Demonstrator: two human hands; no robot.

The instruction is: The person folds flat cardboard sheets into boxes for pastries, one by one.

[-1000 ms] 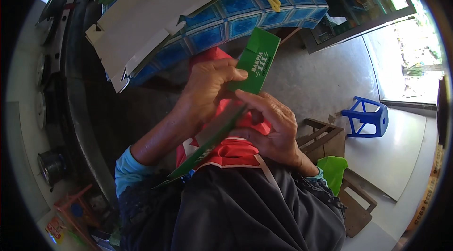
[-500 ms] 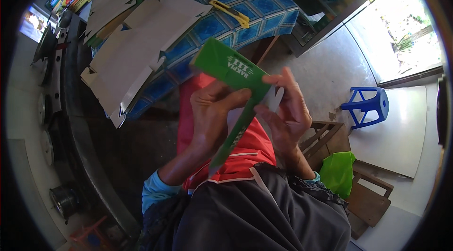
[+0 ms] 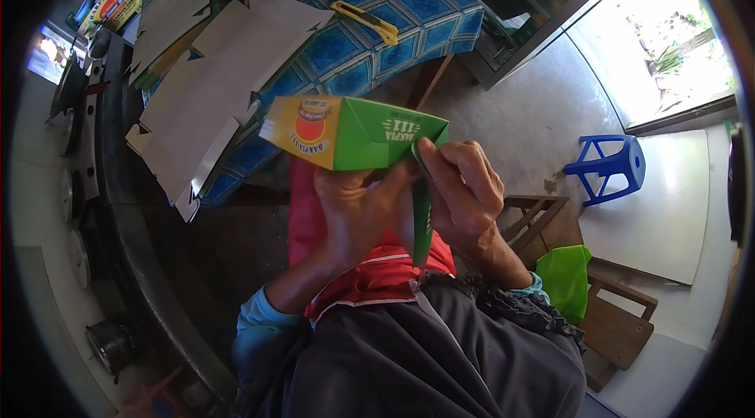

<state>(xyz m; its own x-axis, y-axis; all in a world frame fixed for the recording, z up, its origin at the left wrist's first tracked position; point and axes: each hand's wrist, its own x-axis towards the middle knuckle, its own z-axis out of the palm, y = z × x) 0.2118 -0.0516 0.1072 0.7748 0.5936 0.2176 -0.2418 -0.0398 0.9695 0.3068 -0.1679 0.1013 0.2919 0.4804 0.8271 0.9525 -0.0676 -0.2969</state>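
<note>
- ok so where's the green-and-yellow box [image 3: 374, 135]?
- up in front of the blue tablecloth [image 3: 330, 56], in both hands. left hand [image 3: 355, 209] grips the bottom edge, fingers partly hidden; right hand [image 3: 468, 188] pinches its right-hand corner.

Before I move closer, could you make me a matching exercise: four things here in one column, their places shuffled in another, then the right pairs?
Things
1. Green-and-yellow cardboard box
2. Yellow-handled cutter knife
3. Blue plastic stool
4. Flat greyish-white cardboard sheets

Places
A. On the floor at right, by a large pale board
B. Along the left part of the table
C. In the grip of the left hand and right hand
D. On the blue checked tablecloth, right of the sheets

Pairs: 1-C, 2-D, 3-A, 4-B
</note>
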